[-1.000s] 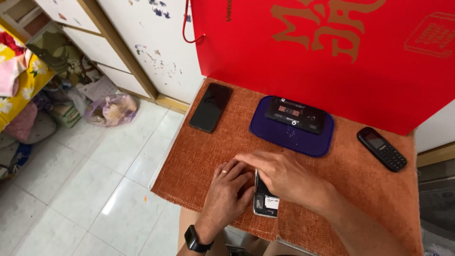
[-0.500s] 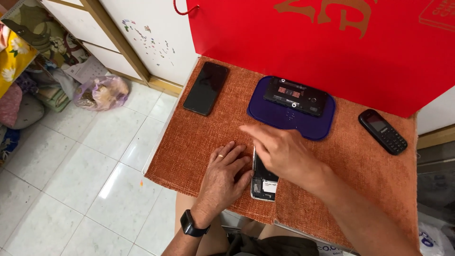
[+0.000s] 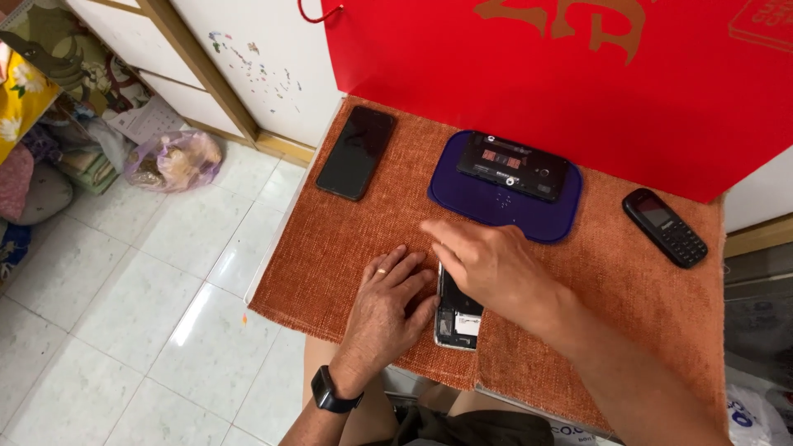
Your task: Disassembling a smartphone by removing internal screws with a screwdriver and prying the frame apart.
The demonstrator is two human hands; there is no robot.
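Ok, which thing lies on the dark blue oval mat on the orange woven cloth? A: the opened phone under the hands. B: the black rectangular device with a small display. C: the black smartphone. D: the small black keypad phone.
B: the black rectangular device with a small display sits on the dark blue oval mat; the others lie directly on the orange woven cloth.

opened phone (image 3: 457, 318) – between both hands | smartphone (image 3: 357, 152) far left | pad (image 3: 504, 216) behind | keypad phone (image 3: 664, 226) far right
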